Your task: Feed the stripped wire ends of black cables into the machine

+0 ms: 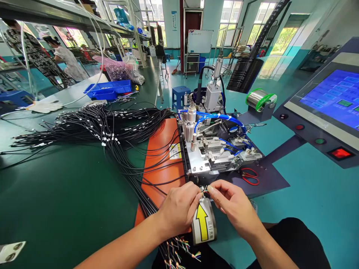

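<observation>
My left hand [179, 207] and my right hand [234, 203] meet just in front of a small metal soldering machine [215, 149]. Both pinch the thin coloured wire ends [204, 189] of a black cable between thumb and forefinger. Below them lies a grey plate with a yellow arrow label [203, 222]. A large bundle of black cables [112, 127] spreads over the green bench and across an orange mat [161, 157]. More stripped coloured cable ends [182, 254] hang near my left wrist.
Red-handled scissors [249, 176] lie right of the machine. A solder spool [260, 99] and a control panel with a blue screen [333, 97] stand at right. A blue tray [108, 89] sits far back on the bench. Other people work at far left.
</observation>
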Motion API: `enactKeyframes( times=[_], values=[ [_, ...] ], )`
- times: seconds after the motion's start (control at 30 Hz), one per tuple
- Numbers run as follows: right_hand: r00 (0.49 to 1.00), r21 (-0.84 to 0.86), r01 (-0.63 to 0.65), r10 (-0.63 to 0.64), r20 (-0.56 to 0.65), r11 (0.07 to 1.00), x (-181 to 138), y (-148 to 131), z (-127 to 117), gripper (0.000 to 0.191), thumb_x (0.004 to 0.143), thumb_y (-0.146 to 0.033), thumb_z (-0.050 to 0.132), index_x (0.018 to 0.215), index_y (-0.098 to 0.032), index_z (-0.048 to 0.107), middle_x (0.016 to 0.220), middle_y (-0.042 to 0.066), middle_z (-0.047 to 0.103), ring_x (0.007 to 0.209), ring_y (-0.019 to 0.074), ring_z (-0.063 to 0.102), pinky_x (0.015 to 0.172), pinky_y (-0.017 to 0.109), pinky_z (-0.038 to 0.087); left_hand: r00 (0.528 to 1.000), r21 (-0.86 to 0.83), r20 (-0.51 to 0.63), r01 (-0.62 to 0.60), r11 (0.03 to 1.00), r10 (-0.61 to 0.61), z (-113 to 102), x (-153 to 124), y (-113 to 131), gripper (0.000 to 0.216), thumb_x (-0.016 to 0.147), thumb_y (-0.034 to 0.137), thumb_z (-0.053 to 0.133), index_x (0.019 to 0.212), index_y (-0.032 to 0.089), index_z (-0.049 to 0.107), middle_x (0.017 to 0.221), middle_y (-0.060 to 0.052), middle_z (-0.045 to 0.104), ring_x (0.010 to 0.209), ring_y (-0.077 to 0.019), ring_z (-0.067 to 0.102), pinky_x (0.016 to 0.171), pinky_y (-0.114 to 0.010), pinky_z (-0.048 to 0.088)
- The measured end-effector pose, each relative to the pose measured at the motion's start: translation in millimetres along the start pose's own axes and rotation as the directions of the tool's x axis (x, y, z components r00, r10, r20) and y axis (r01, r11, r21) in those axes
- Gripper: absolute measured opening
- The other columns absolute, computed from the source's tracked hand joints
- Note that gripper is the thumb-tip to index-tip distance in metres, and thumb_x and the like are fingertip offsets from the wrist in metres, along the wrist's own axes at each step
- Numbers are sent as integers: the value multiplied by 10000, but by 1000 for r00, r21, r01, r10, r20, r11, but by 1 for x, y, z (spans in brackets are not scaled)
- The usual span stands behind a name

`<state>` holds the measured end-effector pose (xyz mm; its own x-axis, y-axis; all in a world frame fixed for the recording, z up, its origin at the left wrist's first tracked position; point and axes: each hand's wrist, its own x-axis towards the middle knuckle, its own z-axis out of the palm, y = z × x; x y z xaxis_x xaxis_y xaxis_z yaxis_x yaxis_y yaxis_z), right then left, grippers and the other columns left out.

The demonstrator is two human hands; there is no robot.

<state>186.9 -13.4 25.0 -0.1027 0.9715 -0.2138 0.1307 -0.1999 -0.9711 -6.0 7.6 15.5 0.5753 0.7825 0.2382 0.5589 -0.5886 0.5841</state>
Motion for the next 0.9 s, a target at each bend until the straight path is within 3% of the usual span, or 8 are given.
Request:
enactKeyframes(
  times=[0.3,0.43,0.57,0.73,0.9],
  values=[
    [1000,27,5,-5,-9,1000,6,4,2,324,911,-486,612,791,-184,616,648,-38,442,586,106,328,505,230,286,996,-43,47,82,996,-80,-4,1,4,254,1010,261,392,856,187,580,789,-30,588,701,-156,559,637,-260,440],
    [1000,66,4,-3,-18,998,8,8,2,331,904,-493,615,794,-181,614,648,-39,435,576,106,323,499,233,271,991,-36,74,117,993,-114,-18,3,6,133,968,242,501,1033,208,612,919,-42,618,809,-176,588,721,-277,482],
    [1000,72,2,0,-29,997,11,16,1,330,909,-497,608,797,-187,615,658,-44,460,578,103,336,511,230,271,993,-58,85,92,994,-87,-27,-1,3,212,951,161,514,1121,241,613,986,-41,612,862,-171,589,760,-267,488],
    [998,24,28,-27,-49,999,15,26,2,316,921,-475,601,803,-183,624,712,-29,525,644,118,406,575,235,327,999,11,42,26,1000,-26,-19,-13,-5,303,929,96,506,1157,241,644,916,-33,621,794,-163,586,694,-250,477],
    [997,-17,46,-47,-65,999,17,29,4,309,938,-465,573,820,-185,629,759,-10,565,703,143,461,645,256,378,1000,13,-17,22,1000,-21,-12,-16,-10,301,952,105,473,1166,219,651,946,-51,621,827,-169,583,731,-261,488]
  ],
)
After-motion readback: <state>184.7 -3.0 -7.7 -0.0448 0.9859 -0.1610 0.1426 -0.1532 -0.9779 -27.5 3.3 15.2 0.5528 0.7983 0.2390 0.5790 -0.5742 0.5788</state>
